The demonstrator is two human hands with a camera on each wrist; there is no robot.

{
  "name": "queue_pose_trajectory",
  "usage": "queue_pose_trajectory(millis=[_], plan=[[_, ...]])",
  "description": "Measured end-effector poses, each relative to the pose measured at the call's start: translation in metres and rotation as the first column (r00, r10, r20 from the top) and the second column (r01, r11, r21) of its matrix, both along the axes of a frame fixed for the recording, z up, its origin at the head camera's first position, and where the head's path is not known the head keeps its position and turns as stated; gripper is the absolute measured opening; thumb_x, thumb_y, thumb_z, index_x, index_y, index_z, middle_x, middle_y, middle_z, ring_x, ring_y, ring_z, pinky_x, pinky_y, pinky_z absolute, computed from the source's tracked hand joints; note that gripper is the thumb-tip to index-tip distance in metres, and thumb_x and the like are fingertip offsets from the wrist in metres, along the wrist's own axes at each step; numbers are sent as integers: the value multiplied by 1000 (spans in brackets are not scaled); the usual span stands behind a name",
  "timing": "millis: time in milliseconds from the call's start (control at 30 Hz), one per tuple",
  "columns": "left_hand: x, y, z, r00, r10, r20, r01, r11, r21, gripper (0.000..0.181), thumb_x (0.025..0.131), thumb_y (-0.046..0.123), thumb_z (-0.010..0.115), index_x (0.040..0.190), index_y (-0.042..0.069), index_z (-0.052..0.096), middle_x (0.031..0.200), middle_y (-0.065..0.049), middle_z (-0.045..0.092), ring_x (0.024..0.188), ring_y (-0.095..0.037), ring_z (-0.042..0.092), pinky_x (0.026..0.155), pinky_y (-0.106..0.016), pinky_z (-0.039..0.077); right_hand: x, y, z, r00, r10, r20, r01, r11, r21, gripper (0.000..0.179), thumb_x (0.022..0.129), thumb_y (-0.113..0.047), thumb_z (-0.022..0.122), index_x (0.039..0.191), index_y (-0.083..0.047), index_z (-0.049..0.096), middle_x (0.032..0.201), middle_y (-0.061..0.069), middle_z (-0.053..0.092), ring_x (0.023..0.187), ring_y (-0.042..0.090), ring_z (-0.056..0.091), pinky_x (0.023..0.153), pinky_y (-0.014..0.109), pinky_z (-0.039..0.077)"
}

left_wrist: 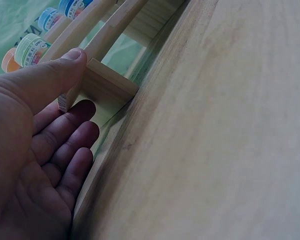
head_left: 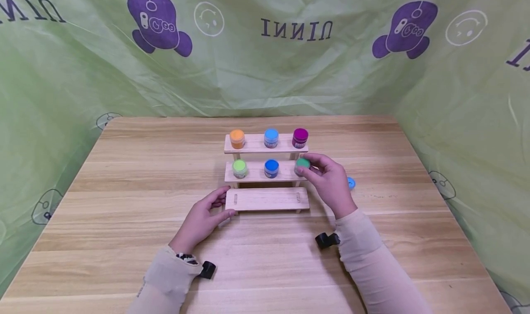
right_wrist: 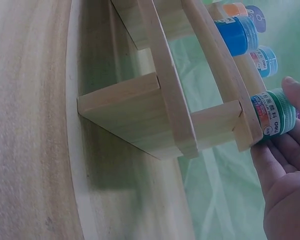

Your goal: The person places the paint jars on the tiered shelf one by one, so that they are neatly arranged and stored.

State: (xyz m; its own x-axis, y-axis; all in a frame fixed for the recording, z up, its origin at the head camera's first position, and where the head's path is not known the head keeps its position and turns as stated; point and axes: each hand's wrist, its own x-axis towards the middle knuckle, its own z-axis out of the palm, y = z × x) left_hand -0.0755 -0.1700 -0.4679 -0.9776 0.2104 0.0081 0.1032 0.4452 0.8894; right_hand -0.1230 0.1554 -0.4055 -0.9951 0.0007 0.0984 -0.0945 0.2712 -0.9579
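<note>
A three-tier wooden stand (head_left: 267,199) stands on the table. My left hand (head_left: 203,219) grips the left end of its lowest shelf, thumb on top and the index finger against the board's end (left_wrist: 64,101). My right hand (head_left: 329,180) pinches a dark green paint jar (head_left: 302,166) at the right end of the middle shelf; its label shows in the right wrist view. Beside that jar on the same shelf are a dark blue jar (head_left: 271,168) and a light green jar (head_left: 239,168).
On the top shelf sit an orange jar (head_left: 237,139), a light blue jar (head_left: 271,138) and a purple jar (head_left: 300,138). A small blue round piece (head_left: 351,183) lies on the table, partly behind the right hand. Green printed cloth (head_left: 248,75) hangs around the table.
</note>
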Motion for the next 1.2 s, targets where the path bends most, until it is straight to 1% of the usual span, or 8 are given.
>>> queue_pose_trajectory(millis=[200, 500, 667, 933, 1033, 1200], plan=[[0, 0, 0, 1000, 3, 5, -3, 1000, -4, 67, 86, 22, 82, 144, 6, 53, 127, -11, 65, 118, -27, 60, 105, -46, 47, 2, -1, 0, 1000, -1, -4, 1, 1000, 3, 41, 88, -21, 80, 126, -8, 68, 125, 10, 66, 113, 23, 67, 87, 22, 55], [1, 0, 0, 1000, 6, 6, -6, 1000, -5, 68, 86, 23, 82, 145, 6, 52, 128, -11, 64, 119, -27, 59, 106, -45, 46, 0, 0, -3, 998, 48, -40, -46, 998, 47, 39, 90, -18, 77, 127, -7, 68, 126, 11, 66, 113, 22, 66, 90, 20, 53], [1, -1, 0, 1000, 5, 3, -5, 1000, -5, 67, 87, 24, 81, 145, 6, 52, 127, -11, 64, 118, -27, 59, 105, -46, 46, 0, 0, -3, 997, 61, -38, -59, 997, 47, 41, 90, -17, 77, 129, -6, 67, 128, 11, 65, 115, 23, 65, 92, 20, 53], [1, 0, 0, 1000, -1, -7, 1, 1000, 5, 66, 87, 24, 81, 144, 6, 53, 127, -11, 65, 118, -26, 60, 105, -46, 46, 0, 3, -1, 997, 72, -39, -70, 997, 38, 45, 90, -20, 77, 131, -5, 66, 129, 10, 65, 116, 24, 65, 91, 21, 53], [1, 0, 0, 1000, 0, -10, 0, 1000, 2, 66, 87, 24, 81, 144, 6, 53, 127, -11, 65, 118, -26, 60, 105, -45, 47, 0, 6, 0, 995, 84, -53, -83, 996, 17, 44, 91, -20, 77, 130, -3, 66, 128, 11, 65, 115, 23, 65, 92, 21, 53], [1, 0, 1, 1000, 5, -9, -5, 1000, -4, 66, 87, 24, 81, 144, 6, 53, 126, -11, 65, 117, -26, 60, 105, -46, 47, -2, 13, 0, 992, 107, -62, -105, 994, 27, 39, 93, -21, 75, 128, -6, 67, 126, 10, 68, 113, 18, 65, 93, 20, 53]])
